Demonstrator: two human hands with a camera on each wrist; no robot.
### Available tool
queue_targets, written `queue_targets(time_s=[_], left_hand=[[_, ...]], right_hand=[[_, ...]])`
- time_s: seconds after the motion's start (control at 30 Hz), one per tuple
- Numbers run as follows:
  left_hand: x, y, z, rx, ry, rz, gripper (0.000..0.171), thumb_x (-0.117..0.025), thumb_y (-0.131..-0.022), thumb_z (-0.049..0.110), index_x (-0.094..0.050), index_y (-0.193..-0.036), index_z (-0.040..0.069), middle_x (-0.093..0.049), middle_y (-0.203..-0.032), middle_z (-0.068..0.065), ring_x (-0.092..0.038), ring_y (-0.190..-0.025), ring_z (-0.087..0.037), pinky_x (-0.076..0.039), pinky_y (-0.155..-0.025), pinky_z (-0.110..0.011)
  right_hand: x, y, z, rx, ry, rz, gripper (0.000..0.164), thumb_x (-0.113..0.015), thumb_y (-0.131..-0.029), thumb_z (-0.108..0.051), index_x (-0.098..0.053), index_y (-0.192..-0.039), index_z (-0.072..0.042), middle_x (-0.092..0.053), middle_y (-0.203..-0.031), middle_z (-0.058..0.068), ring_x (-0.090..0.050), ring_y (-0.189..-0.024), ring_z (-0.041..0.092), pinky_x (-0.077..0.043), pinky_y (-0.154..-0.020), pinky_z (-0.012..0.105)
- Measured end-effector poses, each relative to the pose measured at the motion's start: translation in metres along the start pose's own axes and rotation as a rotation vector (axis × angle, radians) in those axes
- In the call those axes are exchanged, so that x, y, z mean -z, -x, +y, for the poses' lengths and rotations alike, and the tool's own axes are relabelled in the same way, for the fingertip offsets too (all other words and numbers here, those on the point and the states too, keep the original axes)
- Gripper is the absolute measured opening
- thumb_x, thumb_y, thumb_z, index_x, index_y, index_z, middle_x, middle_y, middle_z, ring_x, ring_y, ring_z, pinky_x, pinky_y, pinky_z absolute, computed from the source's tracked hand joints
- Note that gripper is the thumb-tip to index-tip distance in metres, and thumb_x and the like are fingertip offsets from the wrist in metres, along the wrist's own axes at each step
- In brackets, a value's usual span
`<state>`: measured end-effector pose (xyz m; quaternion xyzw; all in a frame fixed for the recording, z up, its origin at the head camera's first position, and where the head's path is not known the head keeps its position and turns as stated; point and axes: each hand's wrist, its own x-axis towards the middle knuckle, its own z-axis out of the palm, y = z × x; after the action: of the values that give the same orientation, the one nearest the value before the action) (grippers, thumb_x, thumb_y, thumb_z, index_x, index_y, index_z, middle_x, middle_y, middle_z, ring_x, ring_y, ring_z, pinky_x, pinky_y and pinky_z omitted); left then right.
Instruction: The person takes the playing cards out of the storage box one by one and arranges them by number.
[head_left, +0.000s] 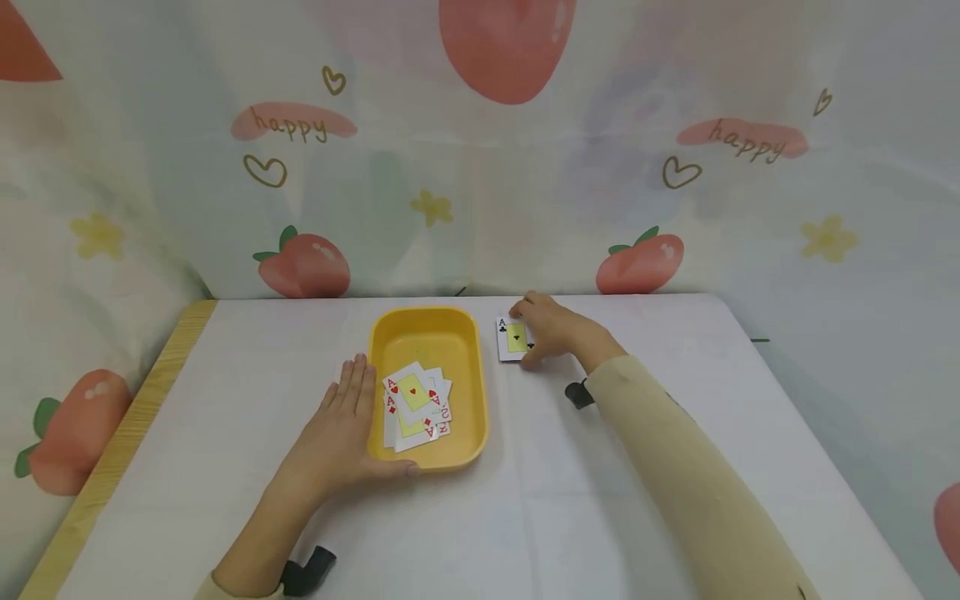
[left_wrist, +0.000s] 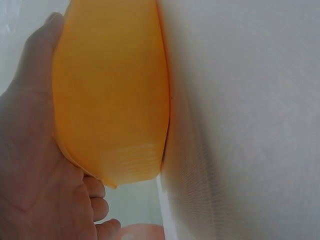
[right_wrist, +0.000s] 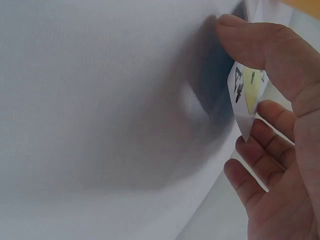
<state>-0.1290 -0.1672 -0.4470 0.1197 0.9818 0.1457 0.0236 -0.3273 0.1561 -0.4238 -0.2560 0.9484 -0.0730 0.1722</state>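
A yellow tray (head_left: pixel 470 446) stands on the white-covered table, holding a loose pile of playing cards (head_left: pixel 412 392), with the ace of hearts on top and an ace of diamonds beneath. My left hand (head_left: pixel 345 437) lies against the tray's left side, fingers straight, thumb along its near edge; the left wrist view shows the palm at the tray wall (left_wrist: pixel 110 95). Right of the tray, my right hand (head_left: pixel 555 329) holds an ace of clubs (head_left: pixel 513 337) by its edges, thumb at the near edge and fingers at the far one. The card (right_wrist: pixel 240 95) looks tilted in the right wrist view.
Behind the table (head_left: pixel 600 500) hangs a patterned cloth (head_left: pixel 510 192) with fruit, hearts and writing. A bare wooden strip (head_left: pixel 142 400) runs along the left table edge. Each wrist carries a black strap piece, such as the one on the left (head_left: pixel 307 573).
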Motion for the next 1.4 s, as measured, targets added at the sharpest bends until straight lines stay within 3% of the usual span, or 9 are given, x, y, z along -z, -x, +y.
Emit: queue_targets(time_s=[0.23, 0.73, 1.03, 1.17, 1.4], left_hand=[[0.001, 0.000, 0.001, -0.006, 0.004, 0.014, 0.152, -0.052, -0.056, 0.099, -0.004, -0.158, -0.002, 0.001, -0.167, -0.019, 0.000, -0.155, -0.034, -0.019, -0.122, -0.053], [0.002, 0.003, 0.002, 0.001, 0.008, 0.017, 0.152, -0.051, -0.056, 0.100, -0.005, -0.158, -0.003, 0.000, -0.167, -0.019, -0.002, -0.155, -0.034, -0.019, -0.122, -0.053], [0.002, 0.001, 0.001, 0.003, 0.015, 0.001, 0.150, -0.055, -0.057, 0.097, -0.003, -0.159, 0.000, 0.004, -0.167, -0.016, 0.002, -0.155, -0.031, -0.017, -0.123, -0.053], [0.002, 0.001, 0.001, 0.003, 0.018, -0.001, 0.150, -0.054, -0.058, 0.098, -0.004, -0.159, -0.001, 0.003, -0.167, -0.016, 0.002, -0.155, -0.031, -0.018, -0.123, -0.052], [0.003, 0.001, 0.001, 0.004, 0.021, -0.001, 0.149, -0.057, -0.058, 0.096, -0.005, -0.159, -0.001, 0.003, -0.167, -0.017, 0.002, -0.155, -0.031, -0.018, -0.123, -0.052]], right_hand=[[0.000, -0.002, 0.007, -0.009, -0.046, -0.044, 0.081, -0.088, -0.073, -0.030, -0.051, -0.142, -0.009, -0.043, -0.142, 0.007, -0.041, -0.130, 0.025, -0.037, -0.114, 0.045], [0.002, -0.008, 0.010, -0.032, -0.036, -0.102, 0.079, -0.087, -0.074, -0.029, -0.050, -0.141, -0.013, -0.043, -0.145, 0.006, -0.038, -0.134, 0.029, -0.035, -0.114, 0.050], [0.001, -0.004, 0.008, -0.037, -0.001, -0.060, 0.090, -0.087, -0.073, -0.032, -0.043, -0.150, -0.016, -0.038, -0.151, 0.007, -0.040, -0.132, 0.031, -0.037, -0.112, 0.055], [0.006, 0.001, -0.002, 0.023, -0.024, -0.014, 0.087, -0.085, -0.074, -0.034, -0.045, -0.149, -0.014, -0.041, -0.149, 0.007, -0.039, -0.135, 0.029, -0.036, -0.115, 0.050], [0.014, 0.014, -0.032, 0.176, -0.084, 0.151, 0.070, -0.072, -0.080, -0.041, -0.050, -0.140, -0.012, -0.048, -0.137, 0.007, -0.045, -0.125, 0.025, -0.043, -0.109, 0.045]])
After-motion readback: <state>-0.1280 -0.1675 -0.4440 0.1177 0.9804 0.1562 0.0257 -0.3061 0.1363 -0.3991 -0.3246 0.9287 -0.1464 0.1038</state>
